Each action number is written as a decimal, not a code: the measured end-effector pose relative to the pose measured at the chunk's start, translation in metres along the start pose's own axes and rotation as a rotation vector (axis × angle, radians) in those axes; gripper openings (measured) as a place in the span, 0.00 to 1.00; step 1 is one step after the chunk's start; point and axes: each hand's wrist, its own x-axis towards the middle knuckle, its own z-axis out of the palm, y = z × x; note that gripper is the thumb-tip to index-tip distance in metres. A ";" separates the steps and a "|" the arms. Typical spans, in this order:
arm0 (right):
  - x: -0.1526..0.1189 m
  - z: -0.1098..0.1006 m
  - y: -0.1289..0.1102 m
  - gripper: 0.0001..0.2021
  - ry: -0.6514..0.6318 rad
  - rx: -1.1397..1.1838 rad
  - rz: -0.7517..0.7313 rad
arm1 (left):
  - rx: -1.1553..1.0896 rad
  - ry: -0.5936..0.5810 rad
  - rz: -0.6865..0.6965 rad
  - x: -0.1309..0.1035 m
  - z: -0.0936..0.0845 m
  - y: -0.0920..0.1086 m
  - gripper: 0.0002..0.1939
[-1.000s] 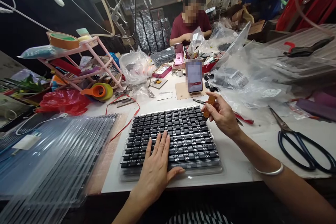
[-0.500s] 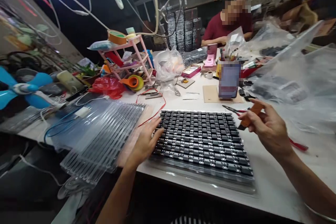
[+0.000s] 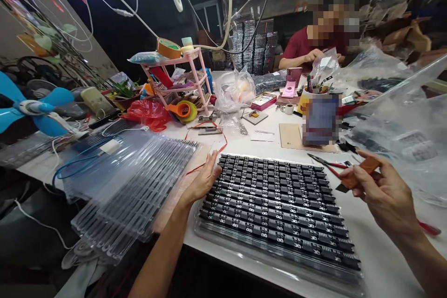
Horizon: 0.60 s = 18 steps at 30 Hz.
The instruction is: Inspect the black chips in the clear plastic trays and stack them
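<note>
A clear plastic tray (image 3: 279, 260) holds rows of black electronic modules (image 3: 275, 200) near the table's front edge. At the tray's upper left edge is my left hand (image 3: 202, 179), fingers raised and apart, with nothing in it. My right hand (image 3: 387, 191), right of the tray, grips an orange-brown block (image 3: 366, 167) with a dark tip between thumb and fingers. Pliers with red handles (image 3: 326, 162) lie behind the tray, partly hidden by the block and my right hand.
Stacked clear trays (image 3: 129, 181) lie at the left beside a blue fan (image 3: 33, 107). A pink rack (image 3: 181, 74) and a phone (image 3: 321, 121) stand farther back. Plastic bags (image 3: 408, 125) cover the right side. Across the table sits a person in a dark red shirt (image 3: 298, 46).
The view has shifted, so the tray and my right hand appear farther right and lower. My left hand's fingers are now raised more upright at the tray's edge. The block remains in my right hand.
</note>
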 end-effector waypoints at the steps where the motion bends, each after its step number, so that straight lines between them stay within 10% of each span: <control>1: -0.001 0.000 0.000 0.27 -0.001 -0.012 0.002 | 0.001 -0.017 0.008 -0.001 0.001 -0.002 0.42; 8: 0.000 0.003 0.004 0.27 0.024 -0.078 -0.025 | -0.095 0.012 0.005 -0.001 0.006 0.000 0.42; 18: 0.008 0.001 0.016 0.21 -0.044 -0.035 -0.035 | -0.728 0.218 -0.383 0.004 -0.002 -0.003 0.38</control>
